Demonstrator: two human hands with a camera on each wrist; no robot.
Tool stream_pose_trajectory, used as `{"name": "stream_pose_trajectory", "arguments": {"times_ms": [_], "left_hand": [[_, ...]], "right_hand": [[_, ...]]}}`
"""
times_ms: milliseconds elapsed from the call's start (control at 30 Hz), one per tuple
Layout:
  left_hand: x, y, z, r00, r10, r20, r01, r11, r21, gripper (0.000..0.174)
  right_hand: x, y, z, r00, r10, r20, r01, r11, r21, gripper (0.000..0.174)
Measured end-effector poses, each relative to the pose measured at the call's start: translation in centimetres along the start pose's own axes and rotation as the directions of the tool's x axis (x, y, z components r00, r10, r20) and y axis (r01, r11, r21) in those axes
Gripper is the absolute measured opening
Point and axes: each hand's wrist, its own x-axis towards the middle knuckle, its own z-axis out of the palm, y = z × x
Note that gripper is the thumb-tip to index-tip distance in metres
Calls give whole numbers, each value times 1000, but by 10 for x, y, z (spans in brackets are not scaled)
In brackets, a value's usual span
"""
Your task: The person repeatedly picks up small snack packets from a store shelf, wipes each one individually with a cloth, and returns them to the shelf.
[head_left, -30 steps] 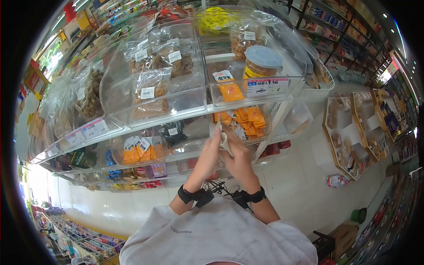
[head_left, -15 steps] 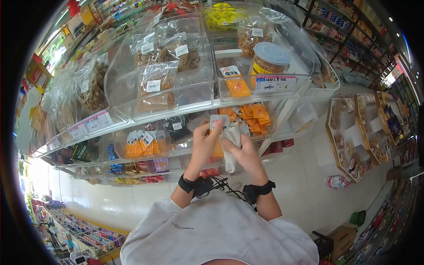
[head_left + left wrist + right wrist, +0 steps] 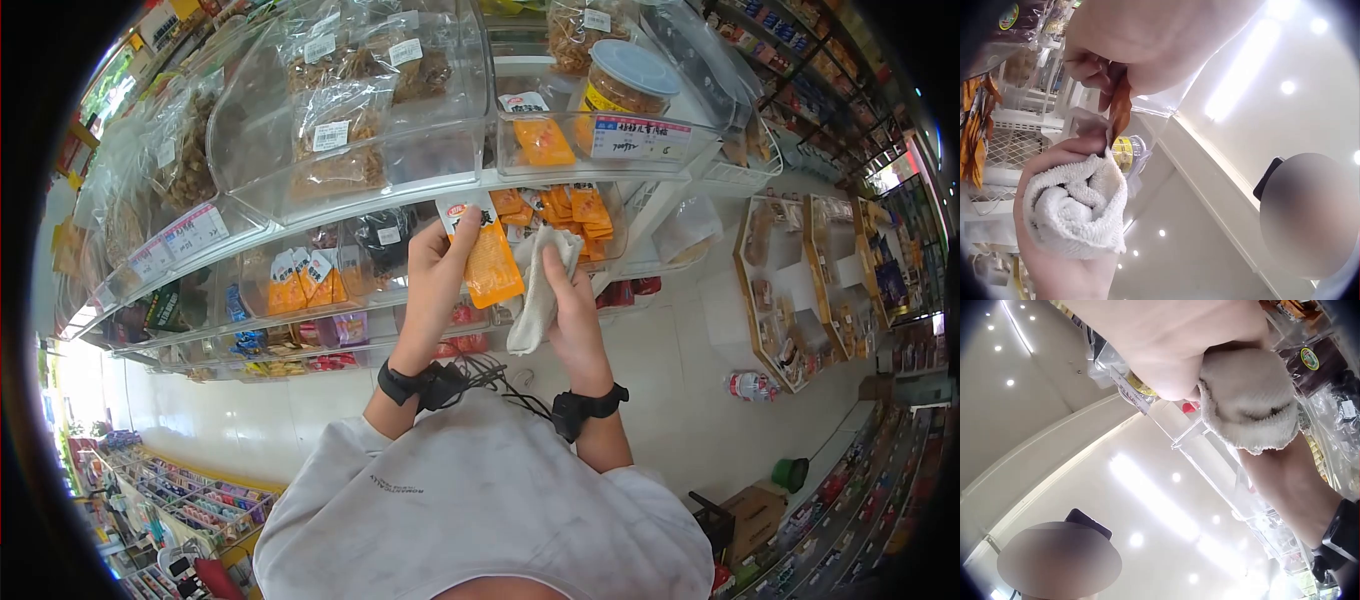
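In the head view the left hand (image 3: 437, 275) pinches an orange packet (image 3: 491, 262) by its white top, thumb across the front. Beside it, the right hand (image 3: 577, 325) grips a folded white cloth (image 3: 541, 296), its thumb on top. The cloth's upper end is close to the packet's right edge. From the left wrist view, the cloth (image 3: 1075, 212) looks rolled in the right hand (image 3: 1066, 269), and the packet (image 3: 1120, 109) is seen edge-on below the left hand (image 3: 1160, 37). The right wrist view shows the cloth (image 3: 1247, 400) under the right hand (image 3: 1172, 337).
Clear bins hold bagged dried food (image 3: 340, 140), a lidded tub (image 3: 625, 85), another orange packet (image 3: 543, 140) and, on the lower shelf, more orange packets (image 3: 590, 212). A price label (image 3: 640, 138) fronts the upper bin. Low display cases (image 3: 800, 290) stand on the right.
The hands, first together around the cloth, have separated. The orange packet has come into view in the left hand, now raised with its front showing. The cloth is in the right hand, beside it.
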Motion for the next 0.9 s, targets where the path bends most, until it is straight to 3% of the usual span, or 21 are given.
{"name": "stream_pose_trajectory", "arguments": {"times_ms": [233, 333, 433, 467, 500, 600, 667, 700, 833, 900], "left_hand": [[-6, 1, 4, 1000, 14, 28, -15, 999, 32, 33], [-7, -6, 9, 999, 51, 7, -52, 996, 73, 34], [-4, -24, 14, 991, 127, -28, -121, 976, 180, 35], [-1, -25, 12, 985, 167, -39, -154, 961, 228, 35], [-1, -18, 7, 996, 84, 7, -80, 909, 409, 40], [-6, -30, 12, 986, 23, 163, -36, 996, 78, 47], [-4, -29, 10, 979, -45, 197, -17, 953, 303, 50], [-3, -29, 8, 975, -88, 205, -4, 912, 411, 51], [10, -45, -11, 969, -180, 168, 123, 944, 306, 49], [9, -42, -18, 993, -94, 72, 72, 963, 258, 45]], "right_hand": [[1, 0, 1, 1000, -14, 25, 13, 998, 58, 43], [-5, 2, -2, 996, 18, 85, 11, 948, -319, 36], [2, 10, -2, 922, -256, 289, 381, 733, -564, 28], [5, 9, -2, 922, -281, 267, 388, 678, -625, 28], [8, 4, -6, 917, -310, 249, 393, 617, -681, 27], [12, -8, -13, 876, -384, 292, 421, 315, -851, 27], [11, -6, -14, 859, -371, 355, 417, 101, -904, 28], [9, -2, -9, 825, -395, 403, 466, 74, -882, 29], [7, 6, -10, 795, -283, 537, 575, 70, -815, 34], [5, -1, -11, 840, -254, 479, 539, 289, -791, 27]]}}
